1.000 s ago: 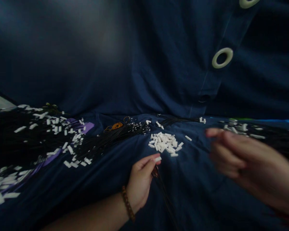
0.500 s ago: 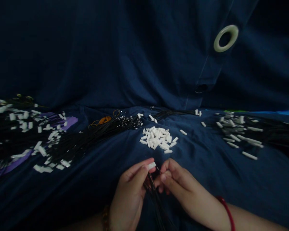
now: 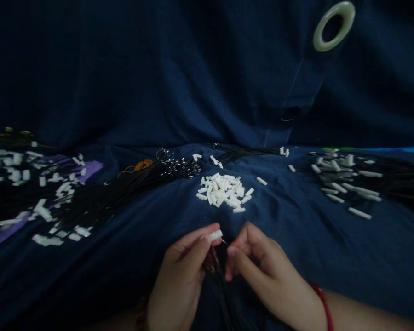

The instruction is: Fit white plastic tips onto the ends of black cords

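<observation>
Head view: your left hand (image 3: 181, 276), one, pinched narrow on a white connector (image 3: 215, 235), which is held above the blue cloth (image 3: 331, 248), nearer you than the pile of loose white pieces (image 3: 222, 191). Black wires (image 3: 221, 287), several, hanging below that same hand. Your right hand (image 3: 267, 271), one, thumb and finger closed on a fine wire (image 3: 224, 241), its tip at the connector's right end; whether it has entered, you cannot tell. Change noted: your right hand, well apart a second ago, is now just beside the left, which suggests the work is at lining up wire and connector. Further stock: a dark wire bundle (image 3: 134, 184), lying left of the pile.
</observation>
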{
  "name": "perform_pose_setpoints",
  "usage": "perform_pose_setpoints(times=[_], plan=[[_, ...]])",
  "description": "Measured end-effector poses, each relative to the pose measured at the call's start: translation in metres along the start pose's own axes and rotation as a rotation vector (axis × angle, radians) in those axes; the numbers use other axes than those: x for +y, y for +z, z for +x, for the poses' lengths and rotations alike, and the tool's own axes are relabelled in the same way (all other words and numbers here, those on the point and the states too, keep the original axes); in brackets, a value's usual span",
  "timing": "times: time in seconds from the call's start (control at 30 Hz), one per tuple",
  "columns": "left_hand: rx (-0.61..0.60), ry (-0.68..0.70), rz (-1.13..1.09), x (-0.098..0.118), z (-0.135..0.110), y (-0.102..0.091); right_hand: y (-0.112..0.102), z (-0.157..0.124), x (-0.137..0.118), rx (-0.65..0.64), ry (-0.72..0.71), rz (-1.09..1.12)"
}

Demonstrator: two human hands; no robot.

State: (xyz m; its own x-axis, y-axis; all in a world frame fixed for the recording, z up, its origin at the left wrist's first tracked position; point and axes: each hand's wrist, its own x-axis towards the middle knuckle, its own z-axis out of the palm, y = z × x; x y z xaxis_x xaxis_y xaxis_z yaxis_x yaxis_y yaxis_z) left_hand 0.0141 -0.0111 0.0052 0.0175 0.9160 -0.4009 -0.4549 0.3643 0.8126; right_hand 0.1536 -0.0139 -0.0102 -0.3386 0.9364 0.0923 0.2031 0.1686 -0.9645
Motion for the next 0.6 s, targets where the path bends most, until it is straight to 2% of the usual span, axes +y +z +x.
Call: perform_pose_setpoints(times=[0.23,0.6], plan=[[-0.004,0.004,-0.005,-0.003,0.0023,0.0005,0.0035,-0.0005,-0.0017,0.095,0.042,-0.126],[-0.007,-0.003,-0.023,-0.0052,0.0004,-0.0001,0.0054,-0.0019,-0.0039,0.142,0.041,-0.243]])
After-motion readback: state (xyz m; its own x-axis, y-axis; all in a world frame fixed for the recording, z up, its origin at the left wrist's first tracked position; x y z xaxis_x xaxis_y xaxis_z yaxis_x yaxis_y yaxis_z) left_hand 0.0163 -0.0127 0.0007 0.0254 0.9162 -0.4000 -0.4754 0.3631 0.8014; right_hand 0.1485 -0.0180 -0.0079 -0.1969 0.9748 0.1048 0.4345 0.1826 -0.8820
